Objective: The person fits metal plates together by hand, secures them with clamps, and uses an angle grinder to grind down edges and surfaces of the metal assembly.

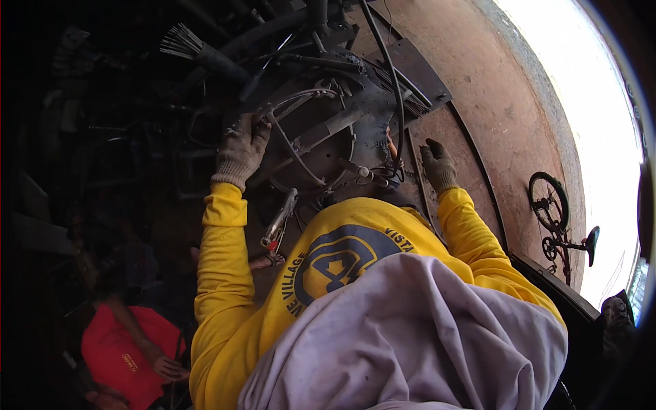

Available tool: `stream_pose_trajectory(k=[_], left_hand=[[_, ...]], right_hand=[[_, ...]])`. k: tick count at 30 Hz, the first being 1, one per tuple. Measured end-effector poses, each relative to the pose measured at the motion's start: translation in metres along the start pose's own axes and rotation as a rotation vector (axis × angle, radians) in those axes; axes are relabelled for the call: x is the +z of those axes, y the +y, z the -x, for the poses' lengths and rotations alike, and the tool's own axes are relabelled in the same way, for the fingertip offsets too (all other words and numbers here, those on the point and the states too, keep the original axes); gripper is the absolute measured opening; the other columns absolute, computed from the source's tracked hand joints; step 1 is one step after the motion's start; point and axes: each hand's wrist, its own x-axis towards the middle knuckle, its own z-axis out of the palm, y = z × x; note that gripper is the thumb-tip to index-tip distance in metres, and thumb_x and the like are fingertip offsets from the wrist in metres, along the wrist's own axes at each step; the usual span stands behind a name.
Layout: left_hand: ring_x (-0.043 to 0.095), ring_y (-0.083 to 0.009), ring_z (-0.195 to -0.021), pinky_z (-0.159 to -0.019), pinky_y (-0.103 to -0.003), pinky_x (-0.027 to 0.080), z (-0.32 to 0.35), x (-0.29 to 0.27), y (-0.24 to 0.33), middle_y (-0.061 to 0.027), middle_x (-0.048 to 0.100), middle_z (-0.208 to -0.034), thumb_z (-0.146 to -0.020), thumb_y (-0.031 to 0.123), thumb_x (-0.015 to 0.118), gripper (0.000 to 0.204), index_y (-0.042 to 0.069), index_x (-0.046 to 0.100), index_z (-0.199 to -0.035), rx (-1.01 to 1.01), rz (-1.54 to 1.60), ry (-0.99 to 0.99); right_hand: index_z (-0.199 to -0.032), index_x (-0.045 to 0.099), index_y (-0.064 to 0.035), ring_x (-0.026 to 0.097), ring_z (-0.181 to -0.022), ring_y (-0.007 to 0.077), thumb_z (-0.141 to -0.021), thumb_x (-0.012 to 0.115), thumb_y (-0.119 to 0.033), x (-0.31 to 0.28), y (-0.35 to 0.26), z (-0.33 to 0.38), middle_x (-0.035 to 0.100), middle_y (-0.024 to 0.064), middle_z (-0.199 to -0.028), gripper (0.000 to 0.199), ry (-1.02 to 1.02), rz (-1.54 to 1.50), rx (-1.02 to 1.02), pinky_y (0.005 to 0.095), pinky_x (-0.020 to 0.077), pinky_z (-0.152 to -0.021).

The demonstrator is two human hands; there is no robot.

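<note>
My left hand [242,149], in a grey knit glove, is at the left side of a round metal frame [292,147] with crossing bars. Its fingers are stretched and slightly apart, close to the frame's rim; shadow hides whether they touch it. My right hand [439,166], gloved too, hovers beside the dark worktable's right edge with fingers apart and nothing visible in them. Between the hands a flat bar [331,130] crosses the frame. A metal tool with a light tip [362,172] lies at the near rim. Closer to my body is a silvery clamp-like tool [280,217].
A bundle of thin rods [183,42] fans from a tube at upper left. A black cable [395,75] runs down the worktable's right side, by a dark plate [420,72]. A person in a red shirt [133,352] is at lower left. A bicycle [557,222] stands right.
</note>
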Motion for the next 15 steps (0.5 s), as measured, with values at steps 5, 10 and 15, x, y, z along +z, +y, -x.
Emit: stream_pose_trajectory(k=[5, 10, 15], left_hand=[[0.064, -0.0378, -0.105, -0.085, -0.045, 0.054, -0.001, -0.004, -0.003, -0.0164, 0.067, -0.116, -0.094, 0.032, 0.06, 0.038, 0.01, 0.052, -0.125, -0.146, 0.056, -0.117], [0.064, -0.0387, -0.105, -0.087, -0.047, 0.053, -0.002, -0.024, 0.03, -0.0177, 0.066, -0.115, -0.089, 0.033, 0.064, 0.05, 0.01, 0.046, -0.13, -0.166, -0.264, -0.254], [0.065, -0.0426, -0.101, -0.087, -0.048, 0.053, -0.005, -0.018, 0.028, -0.0256, 0.066, -0.109, -0.085, 0.036, 0.065, 0.067, 0.009, 0.034, -0.137, -0.361, -0.482, -0.338]], right_hand=[[-0.128, 0.061, -0.0051, 0.062, -0.118, 0.029, -0.095, 0.061, -0.032, -0.007, -0.017, -0.055, 0.065, 0.0171, -0.125, 0.043, -0.038, -0.058, -0.01, 0.0368, 0.0474, -0.1], [-0.127, 0.061, -0.0052, 0.062, -0.118, 0.0295, -0.095, 0.061, -0.037, -0.009, -0.05, -0.12, 0.066, 0.0171, -0.125, 0.045, -0.123, -0.132, -0.058, 0.036, 0.047, -0.1], [-0.129, 0.061, -0.006, 0.062, -0.117, 0.0281, -0.094, 0.059, -0.041, -0.008, -0.096, -0.179, 0.066, 0.0168, -0.124, 0.049, -0.203, -0.162, -0.117, 0.0355, 0.0462, -0.1]])
